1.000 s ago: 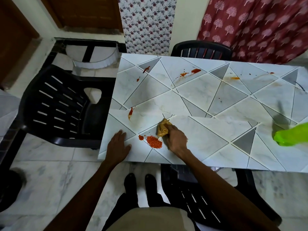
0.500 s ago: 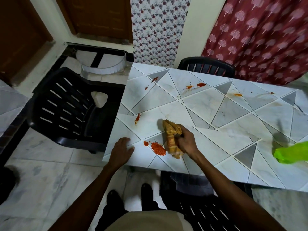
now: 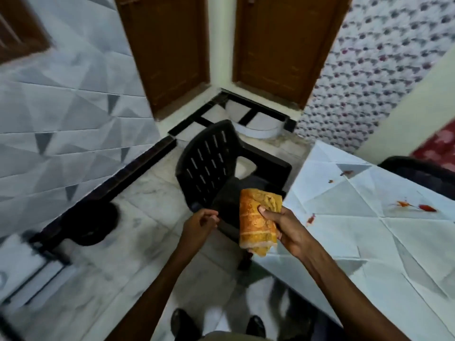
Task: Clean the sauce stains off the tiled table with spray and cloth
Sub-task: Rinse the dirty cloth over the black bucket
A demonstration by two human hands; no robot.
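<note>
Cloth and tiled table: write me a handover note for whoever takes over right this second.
Left grip: empty, fingers loosely curled, in the air beside the cloth.
Right grip: holds the folded orange cloth up in the air at the tiled table's edge.
Spray bottle: not in view.
Done: nothing this view can confirm.
To do: wipe the sauce streak near the edge, the sauce smears further in, and the sauce spots beyond.
</note>
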